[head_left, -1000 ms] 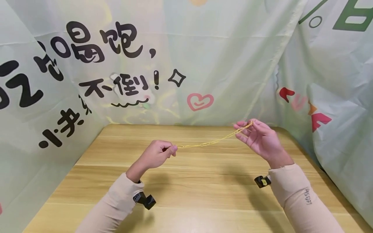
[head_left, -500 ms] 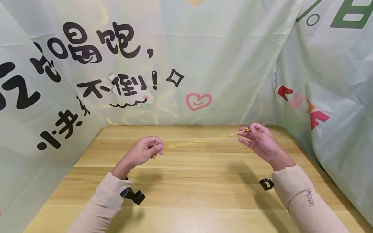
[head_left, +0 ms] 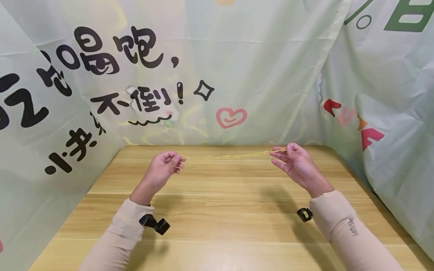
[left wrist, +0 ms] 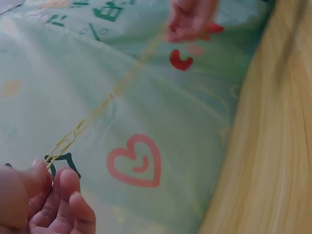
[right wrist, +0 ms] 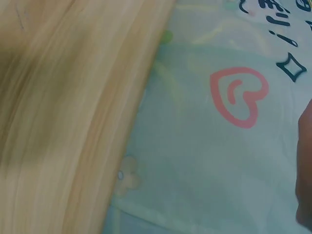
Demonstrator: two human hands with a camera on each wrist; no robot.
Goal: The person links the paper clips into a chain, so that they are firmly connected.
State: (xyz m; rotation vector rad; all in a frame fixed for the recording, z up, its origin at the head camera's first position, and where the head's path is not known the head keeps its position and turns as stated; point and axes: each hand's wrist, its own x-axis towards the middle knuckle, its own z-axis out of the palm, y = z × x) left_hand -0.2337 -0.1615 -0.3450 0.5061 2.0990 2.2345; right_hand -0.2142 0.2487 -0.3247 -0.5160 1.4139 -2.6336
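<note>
A chain of yellow paper clips [head_left: 227, 157] stretches between the two hands above the table, sagging slightly in the middle. Its left end is pinched by the left hand [head_left: 164, 167] between thumb and forefinger. The right hand [head_left: 298, 165] pinches the other end, a little higher, with its remaining fingers spread below the chain. In the left wrist view, linked paper clips [left wrist: 66, 142] run up from the left fingertips toward the blurred right hand [left wrist: 191, 19]. Only an edge of the right hand [right wrist: 304, 165] shows in the right wrist view, and the chain is out of sight there.
A wooden table [head_left: 217, 218] lies beneath both hands. Pale green printed cloth [head_left: 264, 82] hangs behind it and along both sides, with dark lettering and a pink heart. Each wrist carries a small black camera, such as the left one [head_left: 156, 224].
The left hand has moved left and up, drawing the chain straighter and more level. The right hand has shifted slightly down and left, still pinching its end.
</note>
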